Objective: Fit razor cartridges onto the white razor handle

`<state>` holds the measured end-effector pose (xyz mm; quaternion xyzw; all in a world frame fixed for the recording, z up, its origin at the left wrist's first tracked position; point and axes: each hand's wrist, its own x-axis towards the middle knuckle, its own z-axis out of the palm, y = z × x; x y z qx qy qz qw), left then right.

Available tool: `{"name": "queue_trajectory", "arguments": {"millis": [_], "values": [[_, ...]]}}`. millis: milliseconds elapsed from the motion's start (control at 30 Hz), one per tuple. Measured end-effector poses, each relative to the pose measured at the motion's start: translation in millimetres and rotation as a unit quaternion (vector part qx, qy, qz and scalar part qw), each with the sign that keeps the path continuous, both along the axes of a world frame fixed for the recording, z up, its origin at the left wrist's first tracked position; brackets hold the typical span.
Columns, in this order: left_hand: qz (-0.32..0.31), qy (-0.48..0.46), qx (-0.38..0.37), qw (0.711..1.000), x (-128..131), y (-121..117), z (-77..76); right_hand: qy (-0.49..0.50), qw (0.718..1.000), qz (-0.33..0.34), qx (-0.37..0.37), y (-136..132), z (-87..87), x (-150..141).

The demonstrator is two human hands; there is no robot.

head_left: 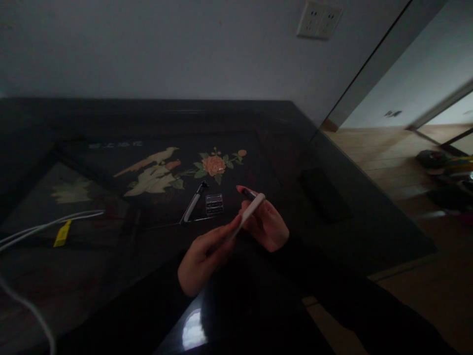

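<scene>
My left hand is closed on one end of a slim white object, seen nearly edge-on, so its kind does not show. Behind its raised far end, my right hand has its fingers bent around a small dark piece that I cannot identify. Both hands are just above the dark glossy tabletop. Beyond them lies what looks like a razor, with a grey-and-black handle. Beside it sits a small clear plastic case with dark strips inside.
A white cable with a yellow tag runs along the left. To the right lies a dark flat rectangular object. The wall behind carries a double socket. Past the table's right edge, things lie on the wooden floor.
</scene>
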<state>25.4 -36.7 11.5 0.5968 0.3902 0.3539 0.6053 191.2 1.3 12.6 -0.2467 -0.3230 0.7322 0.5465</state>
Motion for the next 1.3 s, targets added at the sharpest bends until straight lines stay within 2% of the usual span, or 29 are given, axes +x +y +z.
{"name": "queue_trajectory", "arguments": {"millis": [100,467,767,1033,1300], "values": [[-0.005,-0.023,-0.025,0.999,0.2,0.0,0.4,-0.008,1.000,-0.002,-0.003,-0.1,0.4,0.1],[0.059,0.033,0.014,0.998,-1.3,4.5,-1.0,-0.016,1.000,0.001,0.007,-0.4,3.5,-0.4],[0.082,0.044,-0.010,0.996,-3.2,8.3,-1.8,0.005,1.000,-0.006,0.003,1.5,2.3,-0.1],[0.118,0.079,0.043,0.989,-4.3,9.0,2.2,-0.030,0.998,-0.048,0.013,7.2,2.7,3.8],[0.079,0.041,0.016,0.996,-1.9,10.3,2.7,-0.072,0.993,-0.090,0.042,16.8,4.2,11.6]]}}
